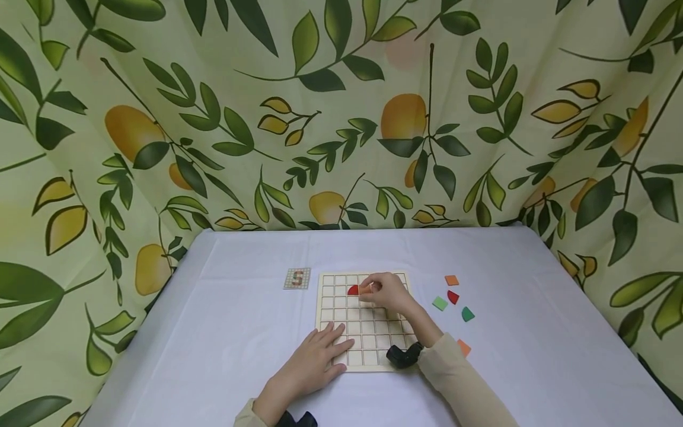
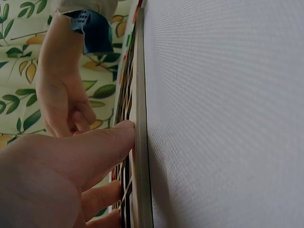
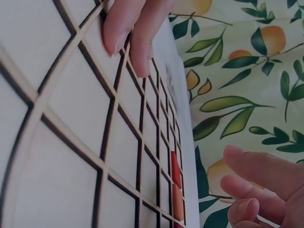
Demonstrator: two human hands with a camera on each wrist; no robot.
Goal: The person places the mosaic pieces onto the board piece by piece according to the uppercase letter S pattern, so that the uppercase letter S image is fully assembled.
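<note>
2 hands (image 1: 313, 363) (image 1: 392, 293), 1 gridded board (image 1: 354, 342), 5 pieces (image 1: 440, 303) beside it

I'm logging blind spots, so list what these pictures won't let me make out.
Head: squares of the grid board behind the right hand, which covers them.
Head: full outline of the orange tile partly behind the right sleeve.
Head: exact square colours on the S pattern card, too small.
Left wrist: the grid board's squares, seen nearly edge-on.
Right wrist: the lowest red piece, cut off by the bottom edge.
</note>
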